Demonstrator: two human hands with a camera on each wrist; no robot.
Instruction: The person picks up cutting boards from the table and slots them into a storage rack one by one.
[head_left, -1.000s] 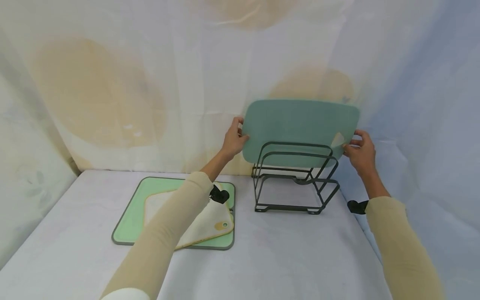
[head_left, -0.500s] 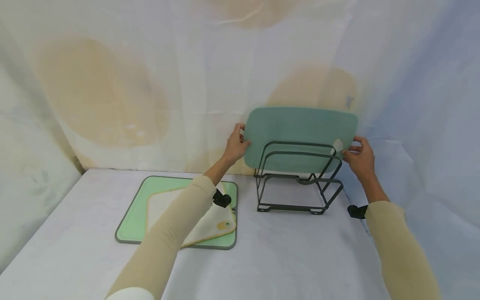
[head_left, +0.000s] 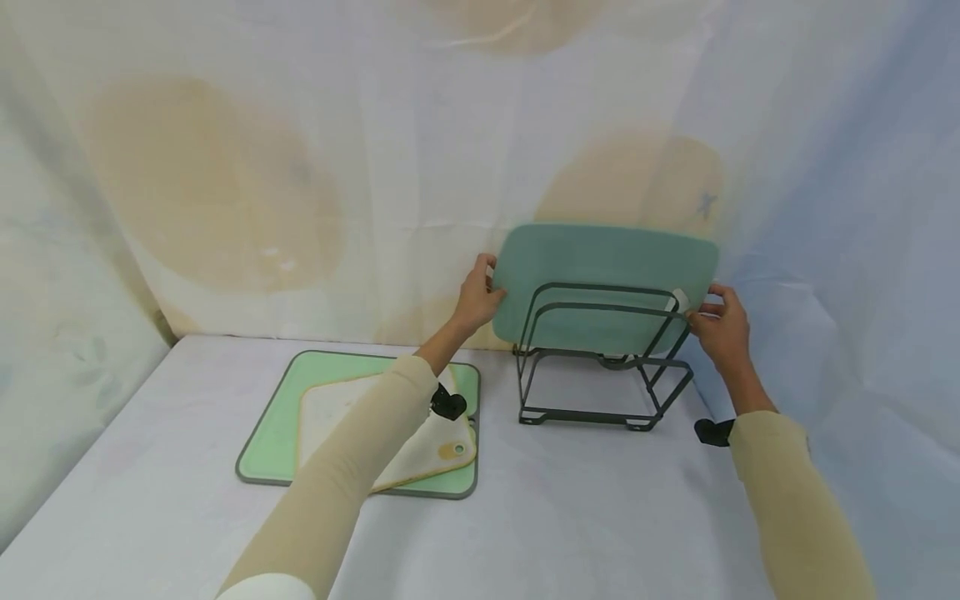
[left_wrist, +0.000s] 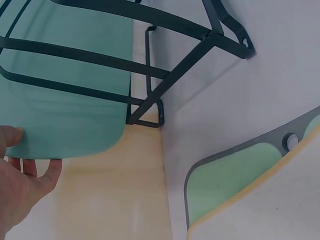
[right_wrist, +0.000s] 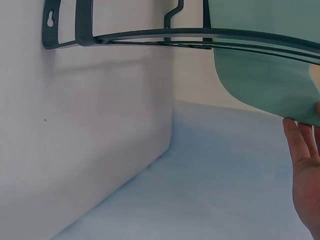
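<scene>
At the back of the white-clothed table (head_left: 585,517), against the draped backdrop, teal rectangular plastic cutting board (head_left: 600,275) held upright on edge, lower part down inside the dark metal wire rack (head_left: 600,358), behind its front loops. Left hand (head_left: 478,298) gripping the board's left edge, thumb in front; right hand (head_left: 720,321) pinching the right edge near the pale corner tab. Both grips closed on the board. Left of the rack, flat on the table: light green square mat (head_left: 273,425) with cream cutting board (head_left: 427,446) on top.
</scene>
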